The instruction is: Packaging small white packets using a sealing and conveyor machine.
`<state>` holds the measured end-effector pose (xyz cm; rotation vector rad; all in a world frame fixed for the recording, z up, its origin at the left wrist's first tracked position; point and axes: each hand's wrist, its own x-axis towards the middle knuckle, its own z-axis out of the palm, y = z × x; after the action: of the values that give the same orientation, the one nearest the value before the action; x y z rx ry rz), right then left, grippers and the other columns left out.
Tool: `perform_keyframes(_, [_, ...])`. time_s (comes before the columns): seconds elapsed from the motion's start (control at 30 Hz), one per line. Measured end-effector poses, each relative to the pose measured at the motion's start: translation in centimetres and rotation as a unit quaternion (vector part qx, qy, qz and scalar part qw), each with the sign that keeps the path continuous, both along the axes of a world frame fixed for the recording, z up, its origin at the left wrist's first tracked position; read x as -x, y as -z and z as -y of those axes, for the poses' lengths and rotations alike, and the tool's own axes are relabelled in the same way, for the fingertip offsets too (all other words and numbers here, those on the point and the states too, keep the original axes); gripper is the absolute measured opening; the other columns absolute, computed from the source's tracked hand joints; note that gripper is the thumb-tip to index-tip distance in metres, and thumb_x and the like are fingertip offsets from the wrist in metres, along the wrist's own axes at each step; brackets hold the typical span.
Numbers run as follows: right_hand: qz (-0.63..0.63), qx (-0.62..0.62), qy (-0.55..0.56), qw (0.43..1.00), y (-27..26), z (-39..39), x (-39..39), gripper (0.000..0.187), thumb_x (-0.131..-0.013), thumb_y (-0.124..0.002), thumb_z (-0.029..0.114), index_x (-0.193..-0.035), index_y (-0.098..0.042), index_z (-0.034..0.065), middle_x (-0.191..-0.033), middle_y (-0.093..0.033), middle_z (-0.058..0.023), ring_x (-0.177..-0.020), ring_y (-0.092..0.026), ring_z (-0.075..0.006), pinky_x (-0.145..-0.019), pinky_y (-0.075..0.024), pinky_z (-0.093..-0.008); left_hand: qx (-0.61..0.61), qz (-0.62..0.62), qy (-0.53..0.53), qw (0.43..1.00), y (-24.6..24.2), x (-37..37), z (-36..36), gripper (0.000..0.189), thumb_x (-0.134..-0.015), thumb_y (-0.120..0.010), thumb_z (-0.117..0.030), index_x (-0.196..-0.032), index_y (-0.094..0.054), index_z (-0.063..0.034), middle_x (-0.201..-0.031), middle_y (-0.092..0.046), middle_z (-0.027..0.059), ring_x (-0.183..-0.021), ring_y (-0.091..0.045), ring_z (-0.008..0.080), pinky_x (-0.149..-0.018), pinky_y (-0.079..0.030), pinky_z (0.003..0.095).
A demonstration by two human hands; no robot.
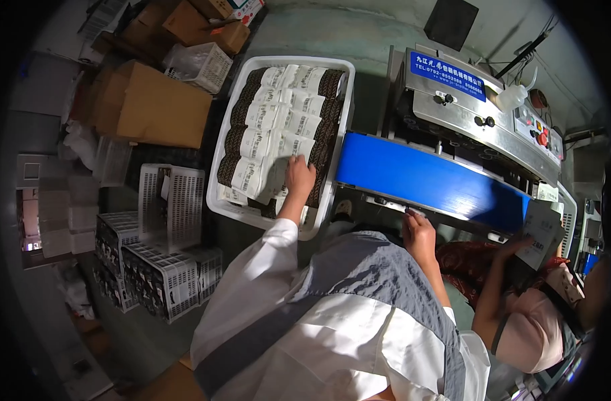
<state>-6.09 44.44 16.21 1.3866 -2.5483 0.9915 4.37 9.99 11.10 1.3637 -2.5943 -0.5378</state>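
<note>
My left hand (299,179) reaches over a white plastic crate (350,90), its fingertips on one of the printed packets (294,145) lined up inside. The packets overlap in rows, with white printed middles and dark patterned ends. Whether the fingers pinch the packet is unclear. My right hand (420,230) is at the near edge of a blue conveyor belt (401,175), its fingers curled near the rail; what they touch cannot be made out.
Behind the belt stands a metal sealing machine (446,108) with knobs and a plastic bottle (512,96) on top. At right a co-worker's hand (515,246) holds a packet (538,233). Perforated crates (185,205) and cardboard boxes (165,108) are at left.
</note>
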Motion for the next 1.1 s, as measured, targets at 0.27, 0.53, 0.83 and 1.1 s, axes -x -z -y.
perform_keyframes(0.27, [-0.010,-0.013,0.005,1.000,-1.1,0.2,-0.5,0.013,-0.078,-0.066,0.002,-0.091,-0.064,0.0012,-0.095,-0.067,-0.0127,-0.078,-0.063,-0.0308,-0.066,-0.0495,-0.0403,-0.002,0.082,0.146,0.986,2.0,6.7,6.1,0.066,-0.092,-0.056,-0.051,-0.149,-0.028,-0.0371,-0.162,-0.007,0.0023,-0.148,0.000,0.0332,-0.107,-0.018,0.0721])
perform_keyframes(0.53, [0.008,-0.039,0.077,0.996,-1.0,-1.7,-1.6,0.018,-0.077,-0.067,0.003,-0.095,-0.066,0.0008,-0.098,-0.068,-0.0134,-0.081,-0.065,-0.0293,-0.069,-0.0501,-0.0389,-0.019,0.123,0.049,0.991,1.7,7.7,4.1,0.059,-0.095,-0.044,-0.057,-0.148,-0.031,-0.0346,-0.162,-0.007,-0.0001,-0.147,-0.001,0.0372,-0.104,-0.011,0.0778])
perform_keyframes(0.83, [0.028,-0.006,0.185,0.982,-0.7,-3.9,-1.7,0.018,-0.075,-0.067,0.000,-0.093,-0.067,-0.0001,-0.097,-0.068,-0.0153,-0.080,-0.064,-0.0338,-0.068,-0.0510,-0.0411,0.010,0.063,0.012,0.998,2.1,11.8,6.4,0.074,-0.093,-0.049,-0.056,-0.148,-0.031,-0.0102,-0.158,-0.011,0.0198,-0.145,-0.006,0.0416,-0.103,-0.013,0.0764])
perform_keyframes(1.1, [0.061,-0.071,0.163,0.982,0.9,-3.6,-3.9,0.020,-0.073,-0.067,0.000,-0.094,-0.068,-0.0003,-0.097,-0.068,-0.0169,-0.083,-0.064,-0.0356,-0.072,-0.0523,-0.0428,0.034,0.034,0.080,0.996,2.7,22.8,13.1,0.073,-0.083,-0.059,-0.060,-0.147,-0.034,-0.0343,-0.158,-0.016,0.0164,-0.144,-0.013,0.0431,-0.116,-0.020,0.0515])
